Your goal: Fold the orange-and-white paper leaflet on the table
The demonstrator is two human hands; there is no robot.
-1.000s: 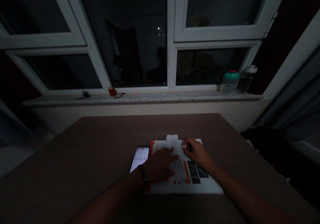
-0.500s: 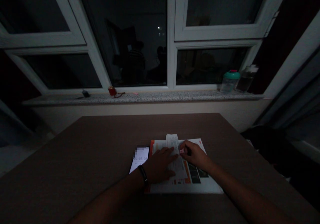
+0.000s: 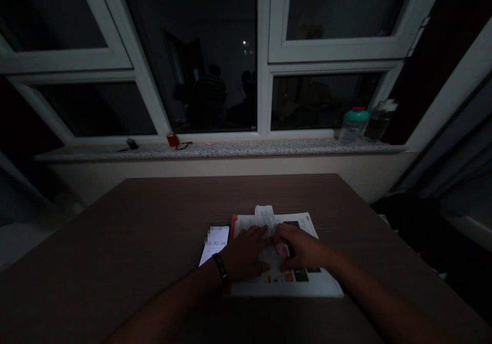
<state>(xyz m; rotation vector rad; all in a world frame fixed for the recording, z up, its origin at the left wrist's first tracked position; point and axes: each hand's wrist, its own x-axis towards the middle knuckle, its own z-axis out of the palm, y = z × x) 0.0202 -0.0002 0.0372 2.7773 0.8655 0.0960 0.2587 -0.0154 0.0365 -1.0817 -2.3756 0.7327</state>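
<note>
My left hand [image 3: 246,254], low at the frame's centre, lies flat with fingers spread, holding nothing and pressing down the paper [image 3: 265,215]. Just right of it, my right hand [image 3: 303,246] is curled, thumb and fingers pinching the pink piece [image 3: 282,249] over the book [image 3: 319,284]; I cannot tell if that piece touches the paper. The phone [image 3: 216,242] lies against the book's left side, lower centre of the frame, on the table [image 3: 115,241].
</note>
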